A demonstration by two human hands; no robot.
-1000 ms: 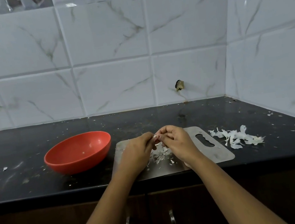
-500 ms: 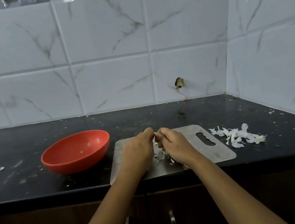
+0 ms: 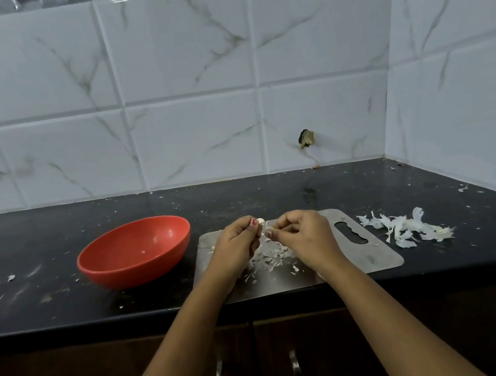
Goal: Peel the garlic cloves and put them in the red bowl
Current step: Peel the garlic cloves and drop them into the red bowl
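My left hand (image 3: 239,244) pinches a small white garlic clove (image 3: 260,220) between thumb and fingertips, just above a steel cutting board (image 3: 368,254). My right hand (image 3: 303,232) is beside it, fingers curled, pinching a bit of papery skin (image 3: 268,233) near the clove. Loose peel scraps (image 3: 269,259) lie on the board under both hands. The red bowl (image 3: 136,251) sits on the black counter to the left of the board; I see nothing but a few specks inside it.
A heap of white garlic skins (image 3: 405,227) lies on the counter right of the board. Tiled walls close the back and right side. The counter's front edge (image 3: 70,324) runs just below the board, with cabinet handles (image 3: 295,371) beneath.
My hands have drawn slightly apart, the right one pulling skin away from the clove held in the left. The bowl and board have not moved.
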